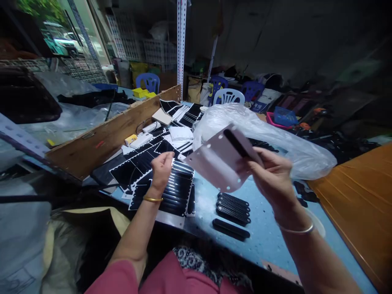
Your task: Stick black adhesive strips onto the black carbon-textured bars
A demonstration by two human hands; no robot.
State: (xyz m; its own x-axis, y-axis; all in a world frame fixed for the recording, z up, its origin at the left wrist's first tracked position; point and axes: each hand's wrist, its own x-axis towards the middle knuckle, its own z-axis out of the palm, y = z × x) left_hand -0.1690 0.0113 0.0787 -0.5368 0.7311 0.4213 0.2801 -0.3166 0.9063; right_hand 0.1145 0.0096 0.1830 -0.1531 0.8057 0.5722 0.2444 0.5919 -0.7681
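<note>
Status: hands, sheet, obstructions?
Right hand holding pale sheet, one black strip showing. Left hand pinched closed, contents unclear. Plastic bag beyond sheet; nothing visibly blocking hands.

Held sheet (pixel 205 165): pale pinkish-grey, w/ blk bar (pixel 235 143). Stacked strips (pixel 233 208): blk, crosshatch patt. Tabletop (pixel 203 204): lt blue. Sleeve (pixel 114 277): pink. L bangle (pixel 153 199): gold; R bangle (pixel 298 232): silver. Wood board (pixel 114 132): brn, red marks (pixel 99 144).

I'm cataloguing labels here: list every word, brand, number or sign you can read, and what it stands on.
No text can be read.
Red marks on the wooden board: too blurred to read.
Print on the white-and-blue sack: too small and blurred.
</note>
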